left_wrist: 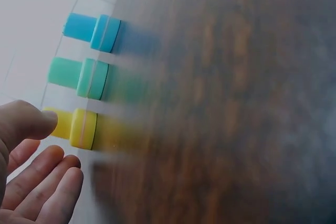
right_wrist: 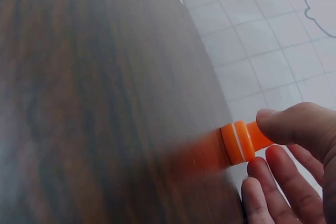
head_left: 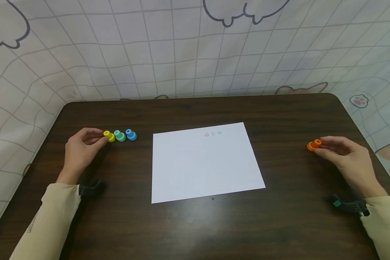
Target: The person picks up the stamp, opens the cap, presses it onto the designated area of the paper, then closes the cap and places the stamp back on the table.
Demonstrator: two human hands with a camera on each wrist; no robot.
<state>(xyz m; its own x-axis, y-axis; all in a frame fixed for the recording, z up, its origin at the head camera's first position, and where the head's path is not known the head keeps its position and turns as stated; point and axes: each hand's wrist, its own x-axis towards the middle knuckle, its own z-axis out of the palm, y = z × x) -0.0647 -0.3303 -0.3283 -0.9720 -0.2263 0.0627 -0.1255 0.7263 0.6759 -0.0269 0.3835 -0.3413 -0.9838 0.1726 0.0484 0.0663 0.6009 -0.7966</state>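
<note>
At the left of the table, my left hand (head_left: 81,150) pinches the knob of a yellow stamp (head_left: 109,136) between thumb and fingers. The stamp's base meets the tabletop in the left wrist view. Beside it, in a row to the right, stand a mint green stamp (head_left: 120,136) and a blue stamp (head_left: 131,134), both upright and untouched. Far to the right, an orange stamp (head_left: 313,145) has its knob held by the thumb and fingers of my right hand (head_left: 351,160). In the right wrist view the orange base (right_wrist: 238,143) appears at the table surface.
A white paper sheet (head_left: 204,166) lies mid-table between the hands, with several small coloured prints (head_left: 213,133) near its far edge. The dark wooden table (head_left: 195,227) backs onto a white grid-patterned cloth (head_left: 182,50). Dark bands circle both wrists.
</note>
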